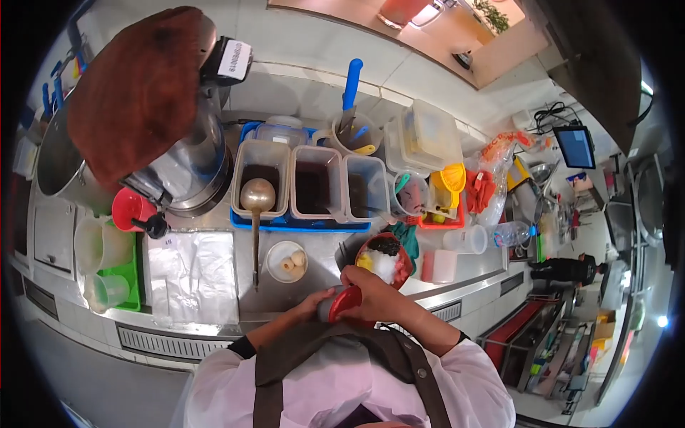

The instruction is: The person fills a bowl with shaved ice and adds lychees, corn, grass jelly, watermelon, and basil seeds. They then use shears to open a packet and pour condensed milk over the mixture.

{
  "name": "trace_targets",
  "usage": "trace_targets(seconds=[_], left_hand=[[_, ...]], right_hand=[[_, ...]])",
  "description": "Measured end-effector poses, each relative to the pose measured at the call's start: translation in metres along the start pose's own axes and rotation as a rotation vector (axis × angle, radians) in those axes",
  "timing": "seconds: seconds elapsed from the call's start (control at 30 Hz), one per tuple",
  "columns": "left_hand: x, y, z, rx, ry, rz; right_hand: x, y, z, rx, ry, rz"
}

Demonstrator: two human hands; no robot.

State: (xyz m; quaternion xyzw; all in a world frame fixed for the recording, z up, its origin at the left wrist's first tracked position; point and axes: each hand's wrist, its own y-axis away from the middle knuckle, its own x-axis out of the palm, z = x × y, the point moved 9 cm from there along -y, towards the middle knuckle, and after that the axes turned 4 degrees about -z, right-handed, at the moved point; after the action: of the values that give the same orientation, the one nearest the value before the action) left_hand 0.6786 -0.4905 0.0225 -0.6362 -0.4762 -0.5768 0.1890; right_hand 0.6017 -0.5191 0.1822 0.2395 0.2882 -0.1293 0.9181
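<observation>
Close to my body, my left hand (314, 305) wraps round the side of a small round container (345, 302), grey outside with a red round top. My right hand (365, 287) bends over the red part, its fingers closed at the edge; whether that red is a lid or the inside I cannot tell. Just beyond the right hand stands a bowl (403, 272) holding white shaved ice (383, 265), dark pieces (385, 245), yellow bits and pink-red chunks. To the left, a white dish (273, 274) holds several pale round pieces (294, 262).
Tubs of dark liquid (314, 182) stand in a blue tray (303, 227), a ladle (257, 196) resting across one. Plastic bags (189, 274) lie at left beside a cloth-covered machine (135, 93). A yellow juicer (451, 178) and a bottle (510, 233) stand right. Another person (567, 269) stands farther off.
</observation>
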Motion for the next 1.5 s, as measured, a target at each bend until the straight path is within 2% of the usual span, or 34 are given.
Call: trace_targets(seconds=[0.13,0.23,0.33,0.4,0.43,0.53,0.63,0.83,1.07,1.2,1.3,1.5], left_hand=[[-0.006,0.002,-0.002,0.003,-0.027,-0.083],[-0.005,0.005,0.001,-0.076,-0.004,-0.071],[-0.005,0.006,0.000,-0.043,-0.004,-0.072],[-0.027,-0.005,0.013,-0.013,0.026,-0.104],[-0.039,-0.008,0.020,0.004,0.040,-0.119],[-0.035,-0.002,0.008,0.106,0.023,-0.143],[-0.039,-0.007,0.014,0.127,0.072,-0.094],[-0.016,0.007,-0.001,0.124,0.050,-0.096],[0.001,0.015,-0.001,0.050,0.009,-0.060],[0.003,0.015,0.004,0.045,0.080,0.015],[-0.003,0.014,0.009,0.036,0.098,-0.004],[0.000,0.017,0.006,-0.010,0.078,0.030]], right_hand=[[-0.003,-0.002,0.005,-0.040,0.049,-0.025],[-0.001,0.001,0.007,-0.078,0.083,-0.058],[0.000,0.003,0.010,-0.091,0.106,-0.085],[0.001,0.005,0.011,-0.091,0.122,-0.084],[-0.005,0.008,0.017,-0.118,0.135,-0.149],[0.001,0.014,0.022,-0.099,0.138,-0.057],[-0.021,0.016,0.040,-0.210,0.266,-0.303],[-0.007,0.008,0.022,-0.115,0.168,-0.147],[-0.005,0.009,0.027,-0.065,0.181,-0.098],[-0.004,0.013,0.030,-0.115,0.180,-0.162],[-0.003,0.014,0.034,-0.174,0.225,-0.174],[-0.003,0.007,0.029,-0.097,0.132,-0.147]])
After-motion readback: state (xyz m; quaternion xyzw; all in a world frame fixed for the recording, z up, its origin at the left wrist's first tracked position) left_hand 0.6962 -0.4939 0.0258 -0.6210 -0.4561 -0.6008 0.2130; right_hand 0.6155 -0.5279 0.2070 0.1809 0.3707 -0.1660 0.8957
